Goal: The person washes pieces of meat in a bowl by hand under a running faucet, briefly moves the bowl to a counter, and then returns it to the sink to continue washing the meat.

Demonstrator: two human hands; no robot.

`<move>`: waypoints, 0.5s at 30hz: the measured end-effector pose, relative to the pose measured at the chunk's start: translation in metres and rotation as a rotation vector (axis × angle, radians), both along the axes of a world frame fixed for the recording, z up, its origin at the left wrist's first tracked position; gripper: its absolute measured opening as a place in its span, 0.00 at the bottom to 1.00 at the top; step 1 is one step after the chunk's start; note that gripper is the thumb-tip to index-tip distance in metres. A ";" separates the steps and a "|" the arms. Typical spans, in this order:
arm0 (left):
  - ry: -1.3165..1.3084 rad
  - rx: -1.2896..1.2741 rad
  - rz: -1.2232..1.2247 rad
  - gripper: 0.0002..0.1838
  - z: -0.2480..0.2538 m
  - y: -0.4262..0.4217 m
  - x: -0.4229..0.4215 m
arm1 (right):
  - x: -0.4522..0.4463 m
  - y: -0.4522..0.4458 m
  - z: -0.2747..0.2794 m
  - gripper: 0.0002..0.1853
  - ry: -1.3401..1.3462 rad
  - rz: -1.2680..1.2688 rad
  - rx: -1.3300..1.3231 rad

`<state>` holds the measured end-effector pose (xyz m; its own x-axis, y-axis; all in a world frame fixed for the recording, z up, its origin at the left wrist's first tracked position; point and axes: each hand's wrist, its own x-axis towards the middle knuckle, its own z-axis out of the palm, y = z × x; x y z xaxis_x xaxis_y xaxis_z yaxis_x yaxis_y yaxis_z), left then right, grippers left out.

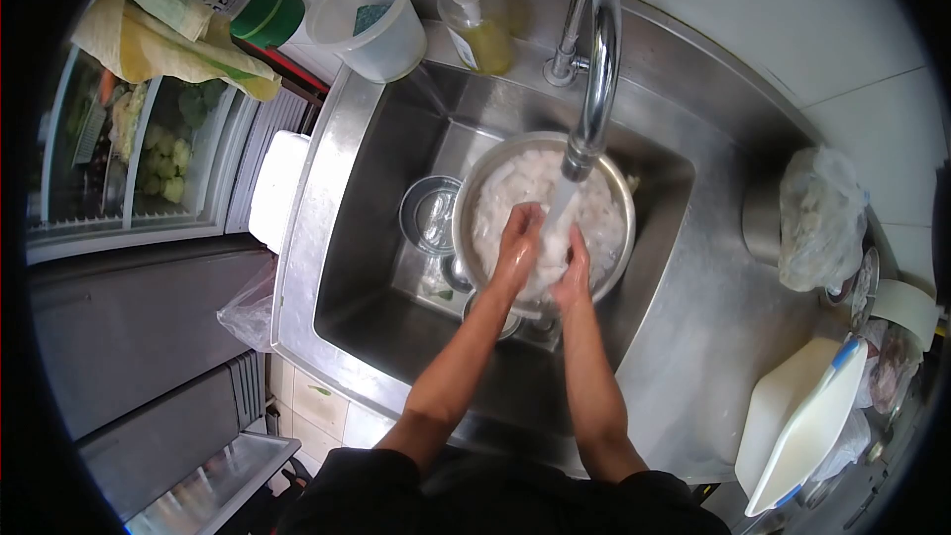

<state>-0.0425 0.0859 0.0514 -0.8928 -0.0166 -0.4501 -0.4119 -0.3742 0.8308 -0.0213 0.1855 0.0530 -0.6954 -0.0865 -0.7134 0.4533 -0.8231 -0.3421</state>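
A round metal bowl (pixel 462 200) stands in the sink, filled with whitish, soft-looking food pieces (pixel 515 180) in cloudy water; their exact kind I cannot make out. Water runs from the curved chrome faucet (pixel 600 69) into the middle of it. My left hand (pixel 518 246) is wet and cupped over the pieces, left of the stream. Facing it from the right, my right hand (pixel 572 270) has its fingers slightly bent and apart. White pieces show between the two palms, and neither hand visibly grips one.
Beside the bowl, a smaller metal pan (pixel 408 213) lies in the steel sink (pixel 362 297). A soap pump bottle (pixel 477 35) and a plastic tub (pixel 381 45) holding a sponge line the back rim. On the right counter are a plastic bag (pixel 822 218) and a white container (pixel 792 406).
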 end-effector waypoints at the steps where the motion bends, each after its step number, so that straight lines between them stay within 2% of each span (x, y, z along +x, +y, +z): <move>1: 0.065 -0.139 -0.021 0.19 -0.003 -0.001 -0.002 | 0.001 0.000 0.000 0.30 0.018 -0.003 -0.011; 2: 0.128 -0.279 -0.042 0.23 -0.009 -0.003 -0.005 | 0.003 0.001 -0.003 0.30 0.022 -0.004 -0.073; 4: 0.146 -0.338 -0.107 0.28 -0.023 -0.009 -0.011 | 0.008 0.006 -0.017 0.30 0.031 -0.005 -0.196; 9: -0.079 -0.002 -0.305 0.32 -0.026 -0.030 -0.023 | 0.011 0.019 -0.018 0.35 0.176 0.228 -0.398; 10: -0.135 0.017 -0.243 0.34 -0.019 -0.027 -0.022 | 0.011 0.021 -0.008 0.36 0.196 0.284 -0.433; 13: -0.244 0.049 -0.087 0.42 -0.009 -0.022 -0.017 | -0.003 0.011 0.010 0.40 -0.018 0.162 -0.330; 15: -0.238 0.038 -0.032 0.47 -0.019 -0.025 -0.014 | -0.004 0.008 0.009 0.41 -0.092 0.144 -0.121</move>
